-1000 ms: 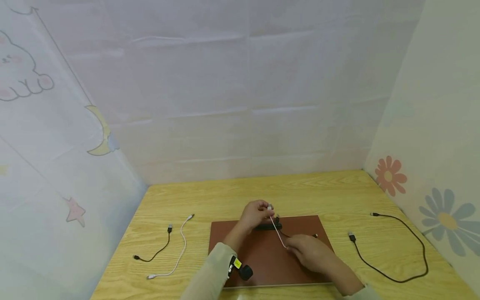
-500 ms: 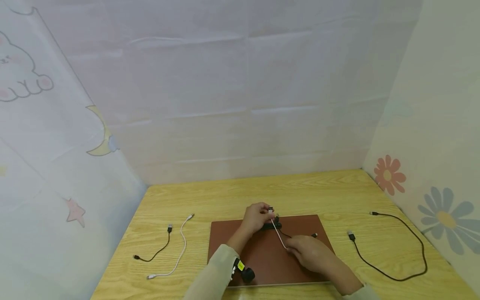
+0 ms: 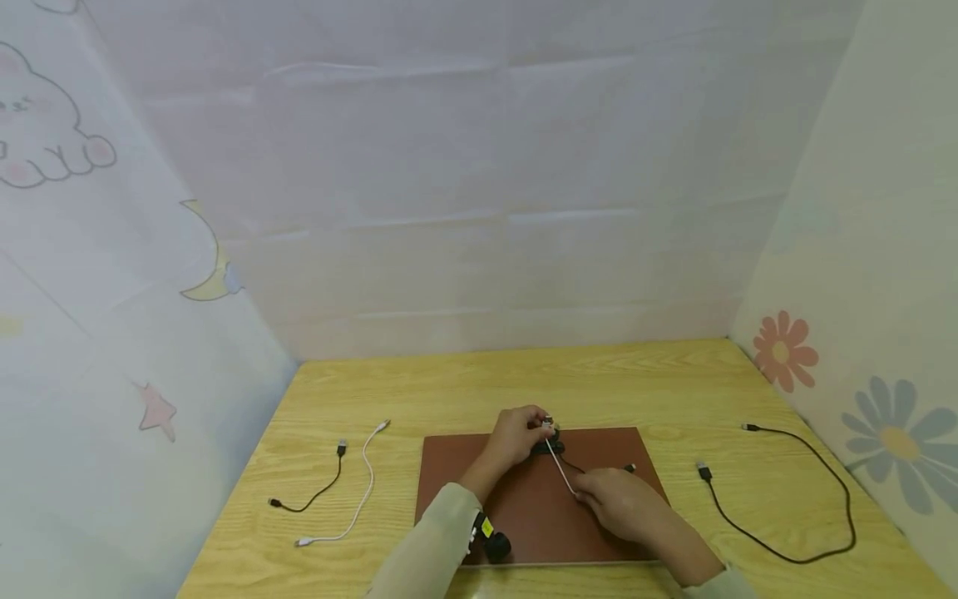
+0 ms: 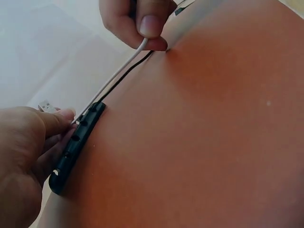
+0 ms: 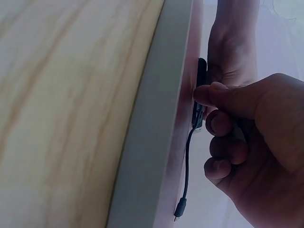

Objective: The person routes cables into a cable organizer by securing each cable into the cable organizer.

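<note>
Left arm: reaches forward and slants rightward from the lower edge, its hand [image 3: 516,437] at the board's far side.
Left fingers: thumb and fingers clamped on the white cable [image 3: 560,467] just below its USB plug [image 4: 46,106].
Right arm: comes in from the lower right, slanting leftward, its hand [image 3: 617,503] nearer the body.
Right fingers: thumb and forefinger pinch the same cable farther along; the others curl in.
Held cable: taut between both hands, beside the holder; whether it sits in a slot, I cannot tell.
Holder: one, black [image 4: 76,147], on the board.
Board: one, brown [image 3: 524,532], on the wooden table [image 3: 419,383].
White cables: two; one held, one [image 3: 370,480] lying left.
Black cables: three; one [image 4: 121,78] at the holder, one [image 3: 323,491] left, one [image 3: 804,561] right.
</note>
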Motion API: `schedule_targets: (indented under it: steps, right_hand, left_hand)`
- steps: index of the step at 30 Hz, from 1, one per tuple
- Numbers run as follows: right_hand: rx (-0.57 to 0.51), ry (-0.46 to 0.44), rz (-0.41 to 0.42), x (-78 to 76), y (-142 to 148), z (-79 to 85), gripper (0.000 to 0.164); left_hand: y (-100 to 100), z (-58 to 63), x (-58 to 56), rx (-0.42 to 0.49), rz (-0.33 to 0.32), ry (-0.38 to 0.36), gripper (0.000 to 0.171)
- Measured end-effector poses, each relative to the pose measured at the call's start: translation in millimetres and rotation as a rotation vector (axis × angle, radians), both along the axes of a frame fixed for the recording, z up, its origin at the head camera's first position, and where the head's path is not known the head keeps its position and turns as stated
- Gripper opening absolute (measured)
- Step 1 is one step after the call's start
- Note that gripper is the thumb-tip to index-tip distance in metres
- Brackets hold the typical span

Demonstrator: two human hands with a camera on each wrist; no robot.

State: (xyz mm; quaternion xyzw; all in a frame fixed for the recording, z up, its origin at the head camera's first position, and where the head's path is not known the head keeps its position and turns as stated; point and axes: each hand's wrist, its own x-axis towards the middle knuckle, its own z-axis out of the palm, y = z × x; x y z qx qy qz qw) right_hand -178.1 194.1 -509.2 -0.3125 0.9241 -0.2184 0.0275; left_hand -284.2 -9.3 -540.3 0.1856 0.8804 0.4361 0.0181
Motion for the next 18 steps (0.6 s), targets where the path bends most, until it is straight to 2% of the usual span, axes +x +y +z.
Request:
schedule_targets:
  steps: [6,11,18]
  right_hand:
    - [-0.006,0.0,0.003,-0.7,0,1.2,0.023]
    - [0.001,0.003,-0.001,0.9,1,2.6,0.019]
    - [-0.002,-0.017,-0.006,2.3,4,3.9,0.019]
  left_hand:
    - [-1,-3.6,-1.8,-0.064,-0.03,0.044,0.019]
    - [-3,-10.0,-3.1,-0.129,-0.019,0.092,0.022]
    - [-3,-10.8,-3.3,-0.12,-0.022,0.05,0.025]
